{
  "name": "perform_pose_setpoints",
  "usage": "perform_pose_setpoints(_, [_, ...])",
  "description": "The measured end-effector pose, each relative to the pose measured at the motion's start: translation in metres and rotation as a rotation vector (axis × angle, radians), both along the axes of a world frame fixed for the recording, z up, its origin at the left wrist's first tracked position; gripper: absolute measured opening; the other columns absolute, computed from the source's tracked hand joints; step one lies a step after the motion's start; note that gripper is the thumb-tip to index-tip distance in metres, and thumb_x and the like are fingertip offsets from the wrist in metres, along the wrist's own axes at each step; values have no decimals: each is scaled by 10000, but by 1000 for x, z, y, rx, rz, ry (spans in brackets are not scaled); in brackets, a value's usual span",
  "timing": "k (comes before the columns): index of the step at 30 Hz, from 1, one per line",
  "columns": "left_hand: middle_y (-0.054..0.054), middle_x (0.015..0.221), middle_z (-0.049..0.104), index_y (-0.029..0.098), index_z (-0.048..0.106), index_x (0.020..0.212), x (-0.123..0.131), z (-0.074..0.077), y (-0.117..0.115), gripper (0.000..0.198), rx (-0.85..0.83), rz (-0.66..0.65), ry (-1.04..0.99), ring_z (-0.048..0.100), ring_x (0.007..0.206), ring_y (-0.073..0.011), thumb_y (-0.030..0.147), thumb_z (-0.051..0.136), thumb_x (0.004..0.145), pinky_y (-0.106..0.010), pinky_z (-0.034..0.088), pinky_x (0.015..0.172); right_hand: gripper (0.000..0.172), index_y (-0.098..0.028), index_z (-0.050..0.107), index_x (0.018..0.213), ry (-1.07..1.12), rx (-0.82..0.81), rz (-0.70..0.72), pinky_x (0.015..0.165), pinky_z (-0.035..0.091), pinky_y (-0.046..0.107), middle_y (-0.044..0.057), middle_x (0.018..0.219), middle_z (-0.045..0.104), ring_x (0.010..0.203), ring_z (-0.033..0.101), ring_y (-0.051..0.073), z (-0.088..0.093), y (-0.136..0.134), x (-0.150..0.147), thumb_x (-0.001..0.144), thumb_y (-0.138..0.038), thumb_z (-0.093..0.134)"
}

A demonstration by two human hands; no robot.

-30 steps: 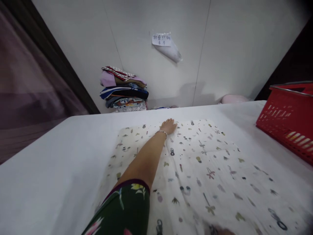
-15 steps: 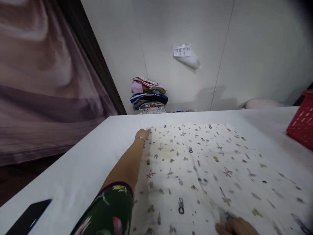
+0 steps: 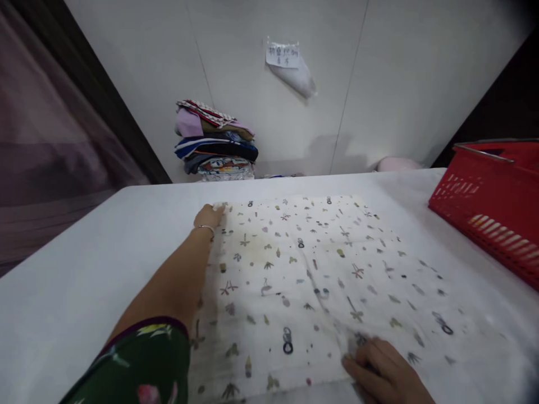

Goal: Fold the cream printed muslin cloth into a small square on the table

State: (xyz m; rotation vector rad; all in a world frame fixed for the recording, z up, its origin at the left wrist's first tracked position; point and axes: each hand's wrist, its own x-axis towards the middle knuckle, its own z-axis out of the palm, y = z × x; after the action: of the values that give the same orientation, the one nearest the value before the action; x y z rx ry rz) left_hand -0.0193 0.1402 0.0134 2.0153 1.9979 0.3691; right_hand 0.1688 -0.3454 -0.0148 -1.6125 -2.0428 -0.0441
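A white cloth printed with small plants and rings lies spread flat on the white table. My left hand reaches to the cloth's far left corner and its fingers pinch that corner; a thin bracelet sits on the wrist. My right hand rests at the cloth's near edge, fingers curled and pinching the fabric there. A dark green flowered sleeve covers my left upper arm.
A red plastic basket stands on the table at the right. A stack of folded clothes sits against the white wall beyond the table. A paper note is stuck on the wall. A purple curtain hangs at left.
My left hand slid from the middle of the cloth's far edge to its far left corner. My right hand came into view at the near edge.
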Motion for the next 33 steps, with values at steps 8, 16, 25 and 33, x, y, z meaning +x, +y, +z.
perform_pose_setpoints(8, [-161, 1312, 488, 118, 459, 1274, -46, 13, -113, 585, 211, -351, -19, 507, 1139, -288, 478, 472, 813, -391, 415, 945, 266, -185, 576, 1093, -2, -17, -2, 639, 416, 314, 72, 839, 569, 736, 503, 173, -1, -5, -6, 856, -126, 472])
perform_pose_setpoints(16, [-53, 1004, 623, 216, 607, 967, -117, 7, -299, 281, 281, -1006, -158, 584, 929, -182, 449, 529, 829, -326, 489, 824, 221, -175, 620, 1037, -30, -3, 11, 677, 413, 331, 82, 841, 572, 774, 503, 185, 4, -8, -3, 885, -176, 459])
perform_pose_setpoints(25, [-85, 1090, 589, 205, 611, 1005, -157, -6, -332, 230, 314, -779, -106, 534, 1029, -210, 337, 516, 842, -369, 443, 924, 261, -205, 647, 1033, 37, -72, -22, 748, 457, 360, 90, 938, 607, 867, 547, 205, 6, -12, -3, 913, -265, 423])
perform_pose_setpoints(33, [-52, 1100, 559, 215, 599, 996, -154, -5, -346, 235, 229, -606, -184, 500, 1064, -203, 297, 559, 780, -343, 421, 949, 289, -219, 653, 1037, 170, -244, -17, 789, 466, 346, 79, 984, 611, 910, 570, 208, 7, -9, 7, 903, -339, 426])
